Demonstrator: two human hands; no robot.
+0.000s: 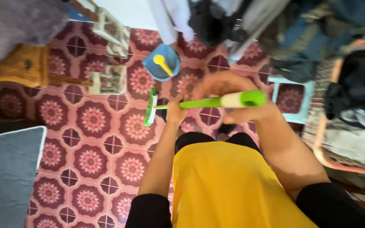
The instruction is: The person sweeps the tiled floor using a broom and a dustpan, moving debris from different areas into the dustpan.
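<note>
Mop (199, 102) is being held in both hands, its green handle slanting across the middle of the view and its flat head (150, 107) resting on the floor (91, 143) in front of the person. The right hand (233, 99) is gripping the upper end, near the white band on the handle, with the fingers wrapped shut around it; high on the shaft, it looks placed to steer and push. The left hand (176, 110) is clamped lower down, closer to the head, fingers closed round the shaft, which would let it press the head flat against the tiles. The two hands are sitting well apart on the handle, a spread that gives leverage over a long tool.

Just beyond the head, a blue basin (161, 63) with a yellow scoop (162, 62) lying in it is sitting on the floor, near the working spot. To the right, a pale blue stool (292, 99) is standing beside a basket (351, 126) heaped with clothes. At the left, a grey mat (7, 173) is lying along the edge of the tiles. The picture is blurred, so finer detail of the grip is not clear.
</note>
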